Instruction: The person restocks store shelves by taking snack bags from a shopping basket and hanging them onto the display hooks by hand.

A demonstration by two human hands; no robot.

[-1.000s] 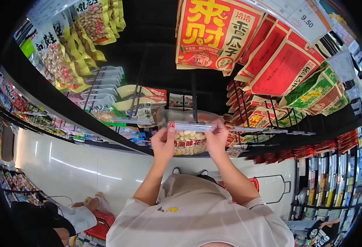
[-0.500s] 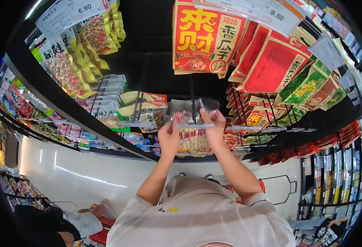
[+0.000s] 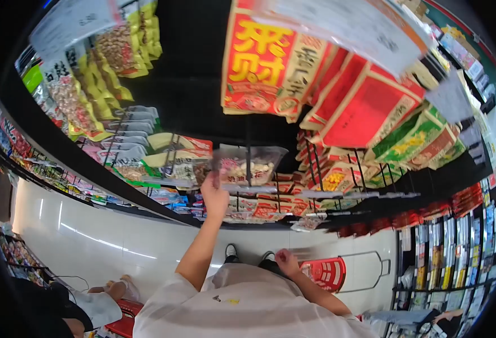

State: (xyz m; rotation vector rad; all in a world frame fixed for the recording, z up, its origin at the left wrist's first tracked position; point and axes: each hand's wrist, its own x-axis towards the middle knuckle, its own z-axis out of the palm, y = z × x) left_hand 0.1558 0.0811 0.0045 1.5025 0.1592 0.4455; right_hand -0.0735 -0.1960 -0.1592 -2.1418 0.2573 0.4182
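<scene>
A clear bag of peanuts (image 3: 250, 169) with reddish lettering hangs on the hook rack, its top edge tilted back. At its left edge my left hand (image 3: 215, 197) is closed, the fingers pinching the plastic. My right hand (image 3: 286, 262) is low in front of my body, apart from the shelf, with its fingers curled and nothing visible in them. Close to the left hand, other snack packets (image 3: 181, 143) hang on the neighbouring hooks. Red melon-seed bags (image 3: 262, 62) hang above the peanuts.
Price cards (image 3: 343, 28) stick out above the hooks. Green packets (image 3: 414, 138) hang at the right. Below, a red basket (image 3: 329, 273) with a metal handle is by my feet on the pale floor (image 3: 107, 225). A person (image 3: 79, 307) is at the lower left.
My right hand has let go of the peanut bag and dropped towards my body. The left hand remains at the bag's left edge. The view has shifted slightly.
</scene>
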